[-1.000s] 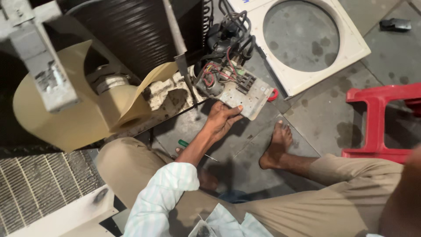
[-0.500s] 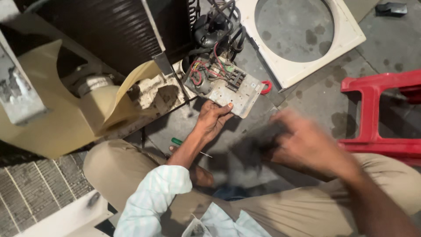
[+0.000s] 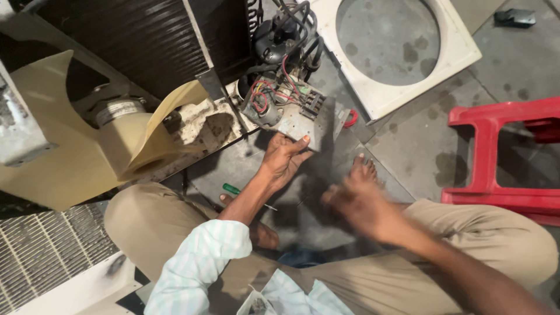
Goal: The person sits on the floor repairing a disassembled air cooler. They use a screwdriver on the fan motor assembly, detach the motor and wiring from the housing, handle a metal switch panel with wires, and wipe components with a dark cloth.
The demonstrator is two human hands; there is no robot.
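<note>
Wired control plate (image 3: 300, 114), grey metal with red and black leads, sits at twelve o'clock from the seated person, just below the black compressor (image 3: 280, 41). Left hand (image 3: 283, 158) pinches the plate's lower edge, thumb on top, steadying it. Right hand (image 3: 356, 201) hovers blurred at four o'clock of it; its grip cannot be told. Green-handled screwdriver (image 3: 232, 189) lies at seven o'clock, likely needed for loosening terminals.

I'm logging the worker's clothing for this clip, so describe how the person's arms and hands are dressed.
The left hand is bare, with no glove; that arm wears a pale, light-striped shirt sleeve rolled up near the elbow. The right hand is blurred but looks bare too, and no sleeve shows on its forearm. No watch or ring can be made out.
</note>
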